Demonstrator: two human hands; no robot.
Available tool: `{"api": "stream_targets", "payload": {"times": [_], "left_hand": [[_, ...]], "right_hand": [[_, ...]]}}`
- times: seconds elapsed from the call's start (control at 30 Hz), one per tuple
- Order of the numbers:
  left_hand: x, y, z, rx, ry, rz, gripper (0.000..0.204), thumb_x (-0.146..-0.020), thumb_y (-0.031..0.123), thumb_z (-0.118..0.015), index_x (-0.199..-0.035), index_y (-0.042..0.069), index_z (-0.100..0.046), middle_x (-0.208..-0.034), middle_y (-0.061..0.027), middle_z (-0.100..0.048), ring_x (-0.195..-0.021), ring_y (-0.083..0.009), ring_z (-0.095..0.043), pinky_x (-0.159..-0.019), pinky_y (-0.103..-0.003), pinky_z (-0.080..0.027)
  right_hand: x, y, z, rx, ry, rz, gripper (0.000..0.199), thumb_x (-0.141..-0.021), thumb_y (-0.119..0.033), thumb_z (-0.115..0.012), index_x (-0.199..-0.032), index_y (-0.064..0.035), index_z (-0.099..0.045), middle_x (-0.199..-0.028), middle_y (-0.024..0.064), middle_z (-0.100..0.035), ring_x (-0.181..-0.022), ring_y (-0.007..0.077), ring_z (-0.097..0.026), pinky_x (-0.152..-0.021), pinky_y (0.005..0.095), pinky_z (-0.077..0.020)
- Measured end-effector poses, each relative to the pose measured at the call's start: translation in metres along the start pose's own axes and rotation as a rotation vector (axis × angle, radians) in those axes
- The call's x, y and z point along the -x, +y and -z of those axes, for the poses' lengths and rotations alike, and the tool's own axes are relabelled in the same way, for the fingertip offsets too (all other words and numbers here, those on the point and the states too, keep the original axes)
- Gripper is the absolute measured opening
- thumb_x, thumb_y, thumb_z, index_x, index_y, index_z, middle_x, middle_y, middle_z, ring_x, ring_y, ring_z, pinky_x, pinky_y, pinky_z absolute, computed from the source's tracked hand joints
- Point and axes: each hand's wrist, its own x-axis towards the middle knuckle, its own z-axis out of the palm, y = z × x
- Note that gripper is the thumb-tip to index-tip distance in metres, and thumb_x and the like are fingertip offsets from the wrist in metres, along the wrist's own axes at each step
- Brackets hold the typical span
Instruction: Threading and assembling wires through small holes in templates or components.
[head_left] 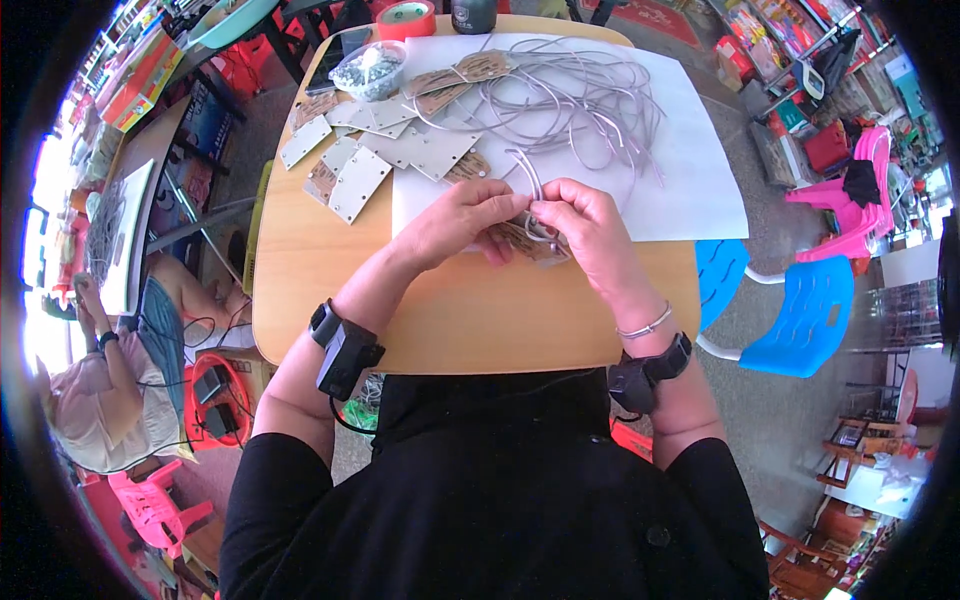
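Note:
Over the front of the white sheet, my two hands meet at a thin grey cord (535, 183). My left hand (465, 215) is closed, its thumb and forefinger pinching the cord. On the other side, my right hand (592, 222) pinches the same cord close by. A cord loop hangs below the fingertips, beside a brown-patterned piece (522, 240) partly hidden under my hands. Beyond them lies a loose tangle of grey cords (570, 95). Left of it are several pale square plates (360, 184) with small holes at the corners, some showing brown-patterned faces.
Toward the table's back left stand a clear bowl of small metal parts (368, 72), a red tape roll (406, 19) and a dark jar (474, 14). A blue chair (800, 315) is at the right of the wooden table (470, 330). Another person (110, 390) sits at the left.

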Motion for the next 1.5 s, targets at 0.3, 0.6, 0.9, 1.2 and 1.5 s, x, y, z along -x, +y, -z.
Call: {"api": "stream_targets", "payload": {"times": [0.3, 0.6, 0.9, 1.2, 1.5], "left_hand": [[0.000, -0.004, 0.001, -0.118, -0.026, -0.058, 0.031, -0.095, 0.030, -0.051, -0.095, -0.001, -0.060, -0.076, -0.0071, -0.061, -0.061, -0.0149, -0.063, -0.055, -0.026, -0.051], [-0.003, -0.006, 0.004, -0.267, 0.010, -0.046, 0.031, -0.095, 0.031, -0.052, -0.094, 0.002, -0.063, -0.076, -0.0036, -0.062, -0.063, -0.0104, -0.061, -0.060, -0.024, -0.050], [0.001, -0.010, 0.001, 0.002, -0.036, -0.154, 0.023, -0.088, 0.025, -0.064, -0.100, 0.005, -0.061, -0.079, 0.0006, -0.062, -0.070, -0.0084, -0.059, -0.064, -0.024, -0.048], [-0.006, -0.022, 0.016, -0.126, 0.004, -0.360, 0.021, -0.082, 0.012, -0.071, -0.099, 0.004, -0.063, -0.085, -0.0006, -0.066, -0.081, -0.0068, -0.059, -0.073, -0.025, -0.048], [-0.004, -0.021, 0.018, -0.244, 0.044, -0.366, 0.023, -0.080, 0.012, -0.072, -0.099, 0.004, -0.062, -0.084, -0.0021, -0.066, -0.081, -0.0078, -0.061, -0.073, -0.026, -0.049]], "right_hand": [[-0.006, -0.005, -0.004, -0.086, 0.032, -0.009, 0.012, -0.082, -0.013, -0.061, -0.080, -0.0009, -0.061, -0.068, -0.0035, -0.054, -0.062, 0.0022, -0.046, -0.054, 0.0199, -0.0359], [-0.017, 0.000, -0.018, -0.270, 0.112, 0.004, 0.013, -0.083, -0.015, -0.061, -0.083, -0.0018, -0.061, -0.073, -0.0019, -0.057, -0.067, 0.0050, -0.048, -0.062, 0.0197, -0.0398], [-0.019, 0.002, -0.007, -0.328, 0.050, 0.010, 0.015, -0.088, -0.017, -0.060, -0.089, -0.0016, -0.061, -0.076, -0.0009, -0.058, -0.071, 0.0056, -0.051, -0.067, 0.0207, -0.0423], [-0.012, -0.009, 0.015, -0.018, -0.212, -0.051, 0.021, -0.092, -0.022, -0.055, -0.090, -0.0026, -0.062, -0.075, -0.0027, -0.058, -0.065, 0.0045, -0.050, -0.059, 0.0201, -0.0421], [-0.014, -0.013, 0.018, -0.031, -0.268, -0.158, 0.017, -0.090, -0.020, -0.057, -0.091, -0.0036, -0.063, -0.079, -0.0029, -0.060, -0.067, 0.0036, -0.050, -0.060, 0.0184, -0.0405]]}}
